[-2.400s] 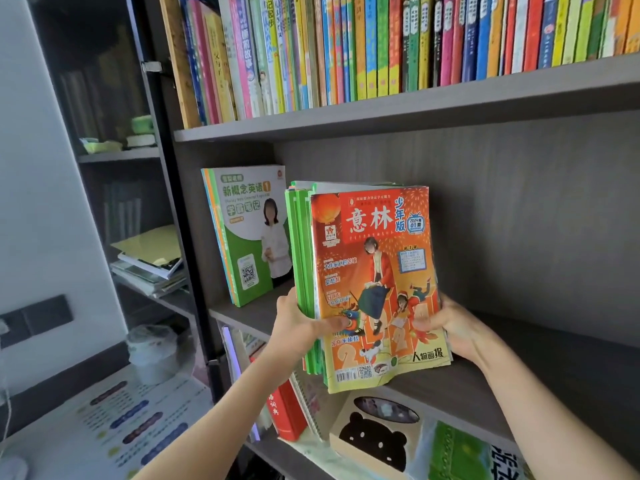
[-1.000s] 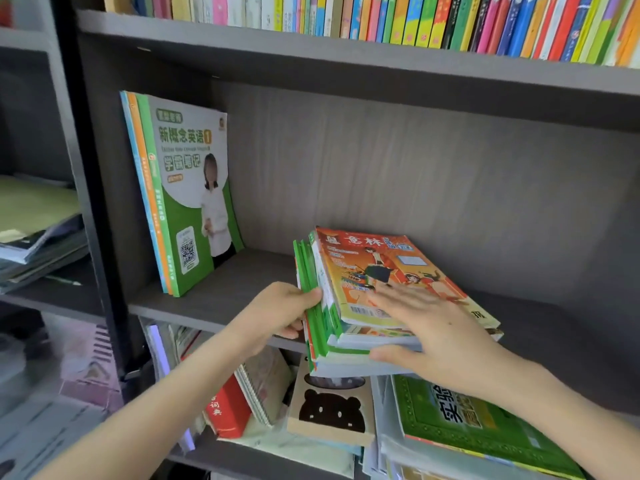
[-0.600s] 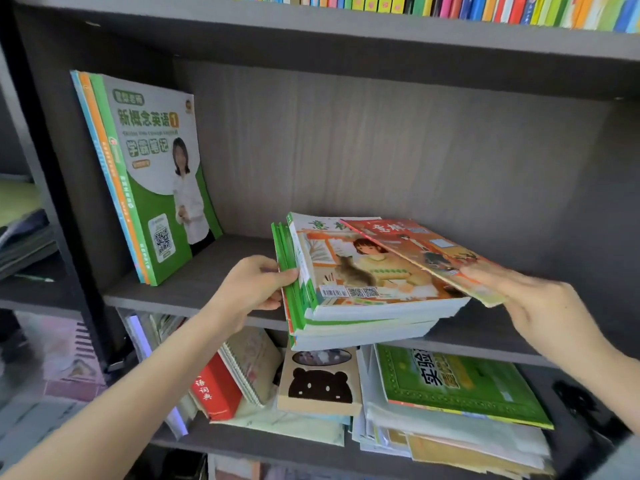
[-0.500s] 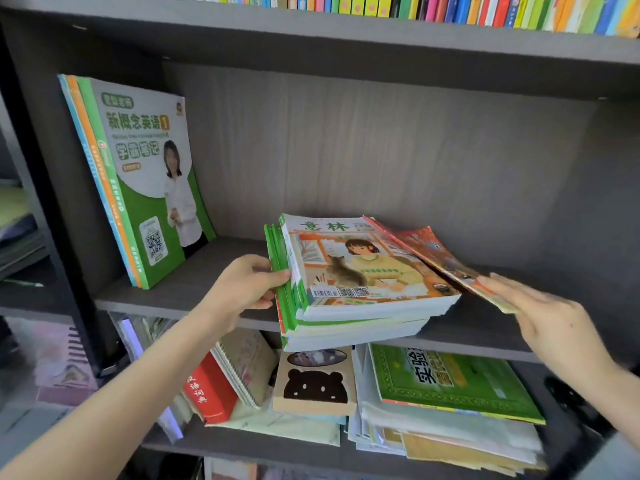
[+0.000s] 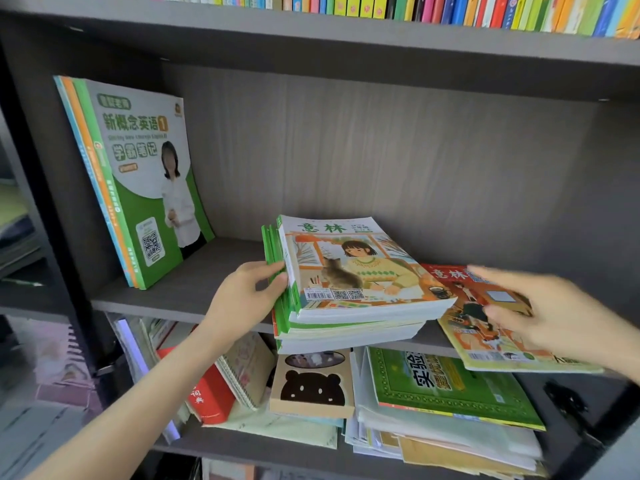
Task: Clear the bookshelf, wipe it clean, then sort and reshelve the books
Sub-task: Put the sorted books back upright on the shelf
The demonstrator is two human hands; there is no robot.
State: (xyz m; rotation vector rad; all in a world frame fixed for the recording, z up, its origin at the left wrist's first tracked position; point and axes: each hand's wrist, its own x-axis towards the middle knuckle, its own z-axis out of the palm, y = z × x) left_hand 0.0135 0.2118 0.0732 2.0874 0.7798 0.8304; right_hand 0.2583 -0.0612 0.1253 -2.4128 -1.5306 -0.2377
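A stack of magazines [image 5: 349, 299] lies flat on the middle shelf [image 5: 180, 289], its top cover showing a girl and a cat. My left hand [image 5: 242, 299] grips the stack's green spine edge. To the right, an orange-red magazine [image 5: 485, 344] lies flat on the shelf, overhanging its front edge. My right hand [image 5: 561, 317] rests on top of it, fingers spread and blurred. A green and white workbook [image 5: 149, 181] with thin books behind it leans upright at the shelf's left end.
Colourful book spines [image 5: 415, 5] fill the upper shelf. The lower shelf holds a red dictionary [image 5: 207, 400], a spiral notebook [image 5: 246, 368], a bear-cover box [image 5: 311, 386], a green book [image 5: 446, 389] and loose papers. A side compartment at the left holds flat books.
The stack went from upright to lying flat on the shelf. My right hand slid the orange-red top magazine off it and laid it on the shelf to the right.
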